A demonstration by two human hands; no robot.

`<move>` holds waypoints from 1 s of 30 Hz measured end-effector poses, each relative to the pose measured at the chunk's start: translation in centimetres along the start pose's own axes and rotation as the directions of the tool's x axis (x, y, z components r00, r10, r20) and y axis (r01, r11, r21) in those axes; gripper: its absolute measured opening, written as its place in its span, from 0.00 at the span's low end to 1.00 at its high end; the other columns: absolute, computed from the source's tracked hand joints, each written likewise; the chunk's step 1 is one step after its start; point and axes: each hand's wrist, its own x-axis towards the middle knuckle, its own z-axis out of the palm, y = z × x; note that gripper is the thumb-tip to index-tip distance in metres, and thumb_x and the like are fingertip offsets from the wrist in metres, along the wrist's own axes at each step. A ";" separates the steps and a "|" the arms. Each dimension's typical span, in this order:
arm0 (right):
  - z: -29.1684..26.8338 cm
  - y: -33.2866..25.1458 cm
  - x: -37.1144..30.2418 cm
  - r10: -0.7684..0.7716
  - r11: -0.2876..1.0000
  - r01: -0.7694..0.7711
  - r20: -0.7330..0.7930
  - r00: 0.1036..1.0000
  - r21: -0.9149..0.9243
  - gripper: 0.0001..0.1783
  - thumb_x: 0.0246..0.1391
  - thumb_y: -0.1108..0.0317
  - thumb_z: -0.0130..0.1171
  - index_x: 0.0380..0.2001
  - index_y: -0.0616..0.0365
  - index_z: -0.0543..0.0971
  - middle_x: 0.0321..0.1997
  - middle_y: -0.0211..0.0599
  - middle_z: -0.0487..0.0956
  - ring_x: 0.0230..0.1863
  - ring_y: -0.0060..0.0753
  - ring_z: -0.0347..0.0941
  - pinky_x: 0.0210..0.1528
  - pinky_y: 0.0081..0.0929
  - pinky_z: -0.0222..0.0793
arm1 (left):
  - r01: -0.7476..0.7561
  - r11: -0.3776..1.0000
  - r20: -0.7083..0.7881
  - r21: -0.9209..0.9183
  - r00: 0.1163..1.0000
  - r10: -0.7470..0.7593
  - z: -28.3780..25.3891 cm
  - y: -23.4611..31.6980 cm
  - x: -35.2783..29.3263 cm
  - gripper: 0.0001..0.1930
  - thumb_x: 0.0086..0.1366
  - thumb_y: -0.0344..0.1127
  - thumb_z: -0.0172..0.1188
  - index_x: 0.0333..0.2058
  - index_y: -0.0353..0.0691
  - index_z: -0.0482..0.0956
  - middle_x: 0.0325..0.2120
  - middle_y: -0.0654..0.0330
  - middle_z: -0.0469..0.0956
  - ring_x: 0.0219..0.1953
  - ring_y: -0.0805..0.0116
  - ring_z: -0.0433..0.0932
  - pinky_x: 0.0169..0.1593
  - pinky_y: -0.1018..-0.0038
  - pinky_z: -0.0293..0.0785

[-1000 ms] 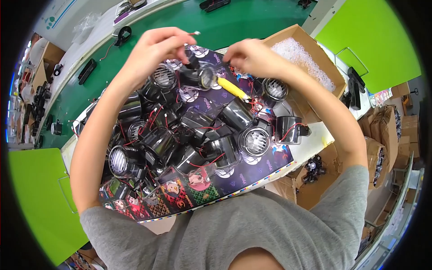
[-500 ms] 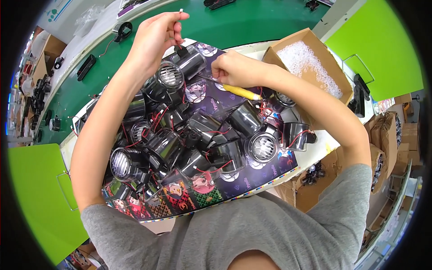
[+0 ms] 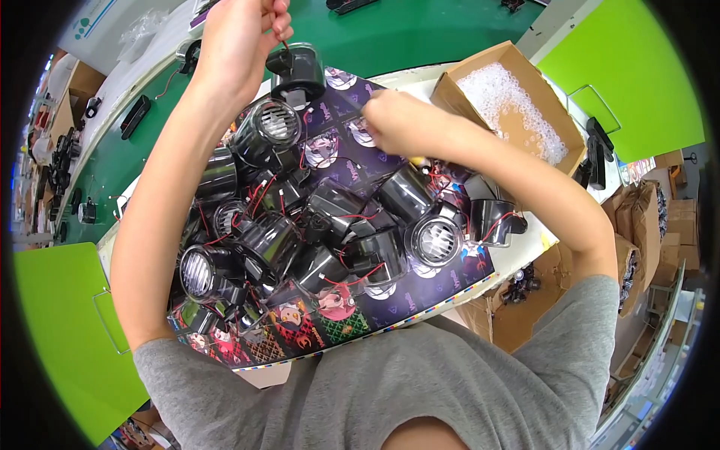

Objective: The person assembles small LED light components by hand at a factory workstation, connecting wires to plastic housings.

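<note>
Cardboard box (image 3: 453, 97) near right hand (image 3: 397, 120)

Counts: 2 hands, left hand (image 3: 244, 45) and right hand (image 3: 390, 121). Black cylindrical housings (image 3: 336, 199): at least 10, overlap hides the exact number; 4 show slatted grilles (image 3: 437, 240) clearly. Printed sheet (image 3: 405, 304) under the pile: 1. Cardboard box (image 3: 562, 94) with clear beads (image 3: 491, 86): 1; beads too many to count. Yellow piece (image 3: 418, 160) by right forearm: 1, mostly hidden. Lime-green panels (image 3: 52, 322): 2. Red wires (image 3: 352, 285): several.
</note>
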 end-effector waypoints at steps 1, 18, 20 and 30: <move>-0.9 0.2 -0.3 0.108 0.993 -0.106 0.043 0.993 -0.053 0.07 0.30 0.77 0.56 0.19 0.69 0.75 0.24 0.56 0.75 0.31 0.51 0.74 0.34 0.37 0.71 | 0.057 0.923 0.465 -0.380 0.875 0.138 -0.9 -1.6 2.0 0.09 0.58 0.36 0.48 0.29 0.37 0.72 0.16 0.68 0.65 0.18 0.77 0.61 0.26 0.80 0.58; -11.1 1.6 -11.1 0.390 0.921 -0.320 -0.515 0.763 0.223 0.05 0.46 0.72 0.56 0.26 0.63 0.75 0.21 0.28 0.73 0.23 0.18 0.69 0.26 0.17 0.66 | 0.055 0.902 0.468 0.429 0.840 -0.274 3.6 -2.5 -4.5 0.10 0.61 0.37 0.48 0.32 0.37 0.75 0.17 0.70 0.67 0.19 0.83 0.63 0.25 0.86 0.61; -12.1 3.6 -16.5 0.570 0.821 -0.514 -0.407 0.714 0.250 0.06 0.46 0.71 0.56 0.25 0.63 0.74 0.20 0.26 0.72 0.22 0.15 0.67 0.23 0.13 0.62 | 0.081 0.894 0.480 0.440 0.821 -0.310 3.8 -2.7 -4.8 0.10 0.61 0.37 0.48 0.32 0.38 0.75 0.16 0.71 0.67 0.18 0.83 0.63 0.24 0.87 0.60; -5.8 13.0 -28.1 0.868 0.437 -0.608 -0.135 0.477 0.663 0.09 0.44 0.70 0.56 0.26 0.68 0.74 0.26 0.36 0.74 0.26 0.23 0.73 0.30 0.18 0.73 | 0.063 0.882 0.525 0.468 0.782 -0.334 6.1 -3.6 -5.0 0.10 0.61 0.36 0.49 0.32 0.37 0.75 0.16 0.72 0.67 0.17 0.85 0.62 0.21 0.87 0.55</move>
